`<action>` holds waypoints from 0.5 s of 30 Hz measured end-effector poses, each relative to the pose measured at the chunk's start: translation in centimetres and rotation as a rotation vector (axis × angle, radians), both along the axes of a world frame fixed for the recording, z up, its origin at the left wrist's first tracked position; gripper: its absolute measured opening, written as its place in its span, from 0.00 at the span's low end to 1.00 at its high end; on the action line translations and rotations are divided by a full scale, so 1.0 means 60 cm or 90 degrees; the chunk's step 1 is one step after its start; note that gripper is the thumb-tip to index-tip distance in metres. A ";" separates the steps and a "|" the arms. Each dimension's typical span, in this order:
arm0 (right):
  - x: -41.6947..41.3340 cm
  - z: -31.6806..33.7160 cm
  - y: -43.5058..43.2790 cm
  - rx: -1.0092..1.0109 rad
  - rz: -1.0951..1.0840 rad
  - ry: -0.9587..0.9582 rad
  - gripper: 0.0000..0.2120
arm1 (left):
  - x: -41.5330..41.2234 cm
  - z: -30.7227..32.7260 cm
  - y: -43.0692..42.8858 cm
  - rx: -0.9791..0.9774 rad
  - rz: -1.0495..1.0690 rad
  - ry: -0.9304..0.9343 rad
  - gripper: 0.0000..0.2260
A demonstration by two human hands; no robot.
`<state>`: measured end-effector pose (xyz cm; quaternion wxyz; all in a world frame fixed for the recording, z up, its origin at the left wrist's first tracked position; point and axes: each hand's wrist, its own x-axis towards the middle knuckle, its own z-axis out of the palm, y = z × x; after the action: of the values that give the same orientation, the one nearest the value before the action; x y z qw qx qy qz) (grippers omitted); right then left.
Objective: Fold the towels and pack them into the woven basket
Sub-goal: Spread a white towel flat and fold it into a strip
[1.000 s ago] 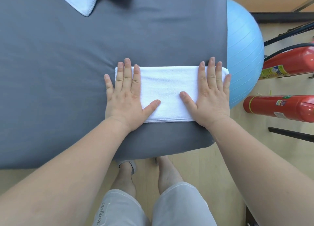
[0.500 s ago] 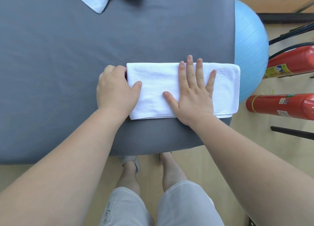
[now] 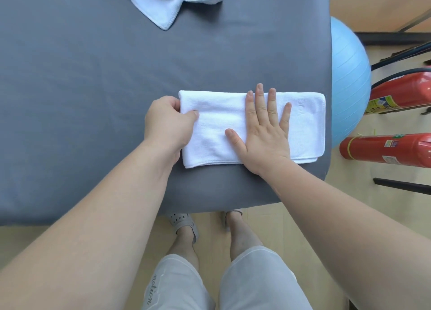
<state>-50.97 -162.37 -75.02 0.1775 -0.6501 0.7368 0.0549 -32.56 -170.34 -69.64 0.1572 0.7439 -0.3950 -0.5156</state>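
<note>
Left of the folded towel (image 3: 214,132) and beyond it runs open grey tabletop (image 3: 93,88), as far as a crumpled towel (image 3: 168,2) at the far edge. Right of it, past the table's edge, a blue ball (image 3: 347,81) and red extinguishers (image 3: 384,150) crowd in.

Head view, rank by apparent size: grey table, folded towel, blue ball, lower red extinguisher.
1. grey table
2. folded towel
3. blue ball and lower red extinguisher: similar visible area, both partly cut off, so not ranked.
</note>
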 end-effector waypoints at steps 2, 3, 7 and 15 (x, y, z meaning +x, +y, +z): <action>0.050 0.001 -0.009 0.001 0.005 -0.017 0.42 | 0.046 -0.003 0.001 -0.016 0.013 -0.030 0.04; 0.078 0.000 -0.013 0.001 0.008 -0.020 0.42 | 0.071 -0.003 0.001 -0.021 0.026 -0.044 0.04; 0.178 -0.005 -0.029 0.006 0.007 -0.028 0.42 | 0.153 0.009 0.001 -0.052 0.076 -0.084 0.03; 0.176 0.027 -0.028 -0.095 -0.075 -0.243 0.38 | 0.142 0.100 0.007 -0.188 0.055 -0.065 0.07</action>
<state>-40.39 -164.03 -73.38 0.2685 -0.6156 0.7286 -0.1345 -24.03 -169.94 -63.67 0.2666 0.7544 -0.4411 -0.4064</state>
